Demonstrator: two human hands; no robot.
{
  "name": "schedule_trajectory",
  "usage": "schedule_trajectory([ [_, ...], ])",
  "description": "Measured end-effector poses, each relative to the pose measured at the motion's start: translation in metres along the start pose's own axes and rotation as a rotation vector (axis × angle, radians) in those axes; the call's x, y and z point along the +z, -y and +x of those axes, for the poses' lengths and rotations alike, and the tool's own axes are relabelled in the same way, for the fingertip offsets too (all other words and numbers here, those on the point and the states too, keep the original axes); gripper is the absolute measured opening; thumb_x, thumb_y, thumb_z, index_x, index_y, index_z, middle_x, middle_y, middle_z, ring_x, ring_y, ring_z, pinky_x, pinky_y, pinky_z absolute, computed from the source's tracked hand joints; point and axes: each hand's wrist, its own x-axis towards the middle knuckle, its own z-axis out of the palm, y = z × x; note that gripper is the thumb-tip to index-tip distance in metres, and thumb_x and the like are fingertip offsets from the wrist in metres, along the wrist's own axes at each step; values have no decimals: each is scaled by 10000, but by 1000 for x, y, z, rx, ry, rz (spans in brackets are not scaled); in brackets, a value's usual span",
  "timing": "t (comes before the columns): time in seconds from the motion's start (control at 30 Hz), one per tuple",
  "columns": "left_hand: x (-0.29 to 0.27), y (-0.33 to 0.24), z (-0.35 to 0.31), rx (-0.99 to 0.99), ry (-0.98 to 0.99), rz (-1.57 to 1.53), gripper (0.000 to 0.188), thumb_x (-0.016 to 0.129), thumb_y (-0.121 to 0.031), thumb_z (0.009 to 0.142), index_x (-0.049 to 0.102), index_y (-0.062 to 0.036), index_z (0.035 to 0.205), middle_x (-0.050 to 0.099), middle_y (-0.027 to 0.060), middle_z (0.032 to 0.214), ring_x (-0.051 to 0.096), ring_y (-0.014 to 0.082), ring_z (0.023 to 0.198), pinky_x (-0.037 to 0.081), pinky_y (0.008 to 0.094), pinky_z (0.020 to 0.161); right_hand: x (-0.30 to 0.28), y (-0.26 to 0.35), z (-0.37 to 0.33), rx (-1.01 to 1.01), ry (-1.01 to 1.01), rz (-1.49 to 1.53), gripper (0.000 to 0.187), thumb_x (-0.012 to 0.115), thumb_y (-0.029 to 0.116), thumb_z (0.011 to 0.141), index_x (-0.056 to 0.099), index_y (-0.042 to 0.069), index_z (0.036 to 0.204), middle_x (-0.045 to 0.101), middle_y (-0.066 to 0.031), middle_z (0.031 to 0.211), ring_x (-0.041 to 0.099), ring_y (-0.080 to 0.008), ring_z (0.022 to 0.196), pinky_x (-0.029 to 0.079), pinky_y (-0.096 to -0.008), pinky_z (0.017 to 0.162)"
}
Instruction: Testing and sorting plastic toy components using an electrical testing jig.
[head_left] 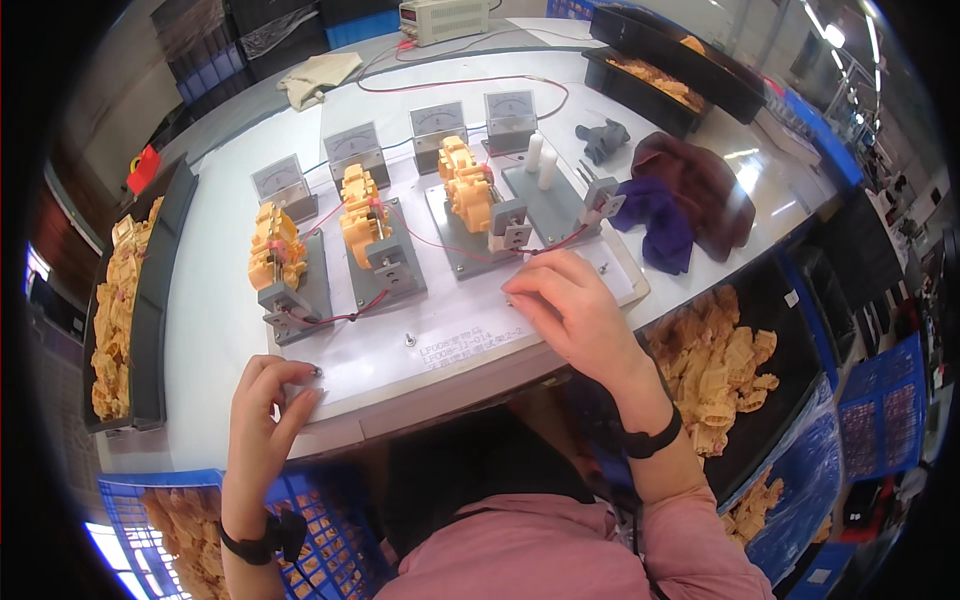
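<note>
A person's two bare hands rest over a white board (380, 375) on a pale table (215, 335), seen from above. The left hand (262, 405) is at the board's near left edge, its grip apart, with a gap between thumb and forefinger and a small dark piece at the forefinger's tip. The right hand (572, 300) is bent over the board's front right, near a red wire (570, 241); thumb and fingertips come close together, but whether that grip holds anything cannot be told. Behind the hands stand four grey fixtures, each with a meter (511, 112) behind it. Three carry yellow plastic assemblies: left (272, 255), middle (357, 215) and right (462, 190). The fourth fixture (535, 208), farthest right, shows two bare white posts (547, 170). Judging from this, three places are filled and one is left. More yellow parts (122, 295) lie in a black tray (172, 290) at left and others (705, 365) beside the person at right; which are finished cannot be told.
</note>
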Motion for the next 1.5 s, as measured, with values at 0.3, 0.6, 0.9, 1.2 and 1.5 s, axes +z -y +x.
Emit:
schedule_trajectory([
  [0.3,0,-1,1,1,0,20,218,739,-26,818,684,-20,1029,574,30,958,456,123,716,381,251,630,-1,-2,0,6,53,-22,143,705,30,872,695,50,1013,639,-110,1032,617,-308,992,500,-385,879],
  [0.6,0,1,0,-29,7,-11,217,731,-23,821,681,-16,1032,572,35,956,461,126,735,381,252,644,-2,-3,2,-70,54,-21,89,714,89,867,676,63,943,622,-66,970,616,-278,954,471,-390,862],
  [0.9,0,0,0,-14,4,-13,218,736,-25,822,683,-16,1033,576,36,965,462,127,739,386,252,648,-1,-1,1,-64,32,-32,93,725,90,857,666,67,925,626,-65,975,620,-276,959,470,-389,867],
  [1.2,0,-1,0,-22,7,-16,216,736,-19,819,683,-18,1028,575,36,965,460,128,742,386,251,650,-1,-1,1,-68,27,-44,87,717,98,866,665,66,928,624,-72,974,621,-280,954,472,-388,861],
  [1.5,-2,-1,-1,-36,2,-17,209,735,-33,831,685,-16,1034,577,36,967,464,129,748,388,253,655,1,-2,2,-89,25,-44,93,720,94,860,674,63,935,626,-73,980,617,-284,954,473,-387,859],
])
